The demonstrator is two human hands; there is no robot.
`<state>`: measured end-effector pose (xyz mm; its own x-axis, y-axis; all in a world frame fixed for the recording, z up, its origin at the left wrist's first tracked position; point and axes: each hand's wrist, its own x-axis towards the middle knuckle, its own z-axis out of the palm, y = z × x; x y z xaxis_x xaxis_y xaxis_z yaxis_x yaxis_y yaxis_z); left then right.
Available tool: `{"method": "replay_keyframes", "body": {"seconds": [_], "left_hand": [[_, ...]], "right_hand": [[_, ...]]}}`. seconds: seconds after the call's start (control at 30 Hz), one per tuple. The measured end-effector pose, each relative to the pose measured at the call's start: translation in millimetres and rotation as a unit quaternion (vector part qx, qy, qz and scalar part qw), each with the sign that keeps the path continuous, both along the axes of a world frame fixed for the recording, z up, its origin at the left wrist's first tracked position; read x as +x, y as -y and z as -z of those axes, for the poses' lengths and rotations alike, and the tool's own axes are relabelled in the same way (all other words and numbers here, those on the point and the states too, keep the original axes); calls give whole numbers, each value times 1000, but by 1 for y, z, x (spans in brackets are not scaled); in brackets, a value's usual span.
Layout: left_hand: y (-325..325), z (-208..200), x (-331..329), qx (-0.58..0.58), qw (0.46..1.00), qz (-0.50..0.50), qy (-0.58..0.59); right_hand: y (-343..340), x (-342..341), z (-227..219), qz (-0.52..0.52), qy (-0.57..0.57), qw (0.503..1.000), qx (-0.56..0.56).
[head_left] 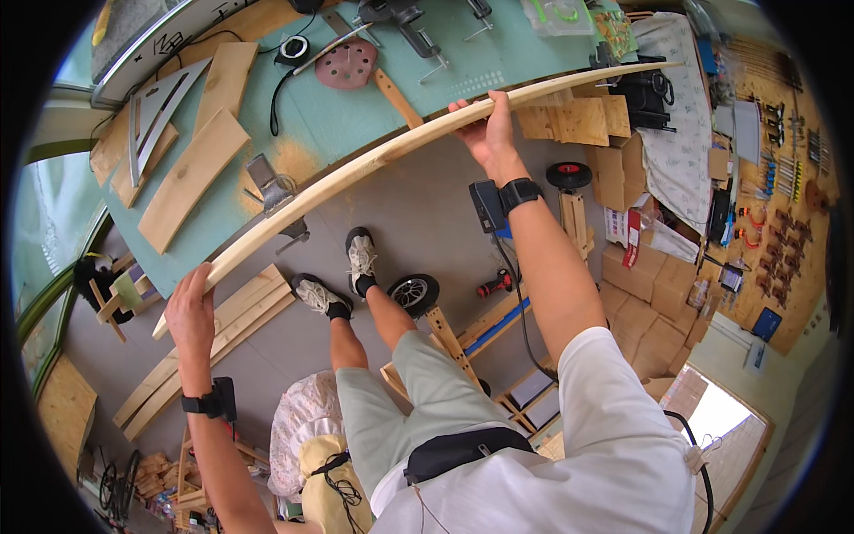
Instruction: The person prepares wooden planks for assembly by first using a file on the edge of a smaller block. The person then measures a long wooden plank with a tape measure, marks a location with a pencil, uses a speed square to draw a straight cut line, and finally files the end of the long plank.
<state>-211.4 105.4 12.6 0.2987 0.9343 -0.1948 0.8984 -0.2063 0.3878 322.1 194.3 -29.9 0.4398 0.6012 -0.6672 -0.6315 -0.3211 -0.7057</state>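
Note:
A long, pale wooden board (374, 158) spans the view in front of me, running from lower left to upper right, and looks bowed through the fisheye lens. My left hand (189, 311) is closed on its near-left end, fingers along the edge. Farther along to the right, my right hand (489, 133) grips the same board, its thumb over the near face and some fingers hidden behind. Beyond the board, a metal clamp or vise (274, 187) sits at the edge of the green workbench (311, 133), with sawdust (289, 160) around it.
On the bench lie board offcuts (191, 182), a triangular square (162, 111), a tape measure (292, 51), a perforated sanding disc (347, 64) and clamps (405, 27). Planks (222, 334) rest at lower left. A wheel (414, 294) stands near my feet; cardboard boxes (654, 285) are at right.

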Motion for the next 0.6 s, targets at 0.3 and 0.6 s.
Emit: {"method": "replay_keyframes", "body": {"seconds": [0.3,0.6], "left_hand": [[4,3,-10,12,1000,-3,-6],[6,8,-14,11,1000,4,-29]], "right_hand": [[-7,8,15,15,-18,999,-29],[-19,38,18,-82,14,995,-52]]}}
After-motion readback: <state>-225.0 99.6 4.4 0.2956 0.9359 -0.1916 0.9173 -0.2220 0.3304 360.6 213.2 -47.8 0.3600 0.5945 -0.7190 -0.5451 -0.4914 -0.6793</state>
